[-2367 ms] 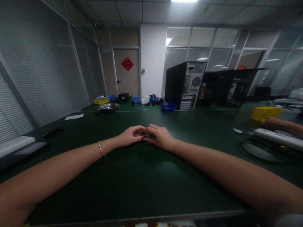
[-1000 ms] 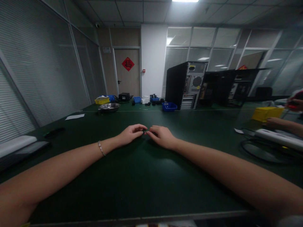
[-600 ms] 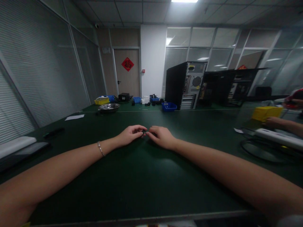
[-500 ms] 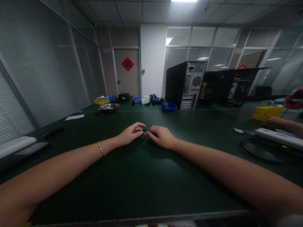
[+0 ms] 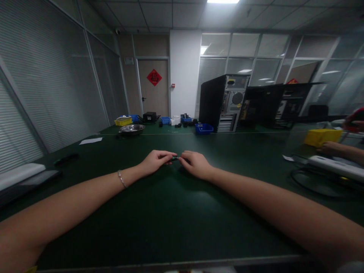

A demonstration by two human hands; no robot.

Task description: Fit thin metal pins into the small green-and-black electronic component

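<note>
Over the dark green table [image 5: 170, 220], my left hand [image 5: 157, 162] pinches a small dark object [image 5: 174, 158] between thumb and fingers. A thin light tip of it points right, toward my other hand. My right hand [image 5: 195, 163] rests at the table with its fingers curled together, thumb and fingertips at that tip. Whatever it grips there is too small to make out. The two hands nearly meet at the middle of the view.
A metal bowl [image 5: 131, 129], a yellow bin [image 5: 123, 121] and a blue bin [image 5: 204, 129] stand farther back. A black computer case [image 5: 214, 101] rises behind. At right are a power strip [image 5: 335, 166], a yellow box [image 5: 322, 137] and another person's hand.
The fingers of my left hand have closed together around the small object, and its light tip now shows between the hands. My right hand has barely moved.
</note>
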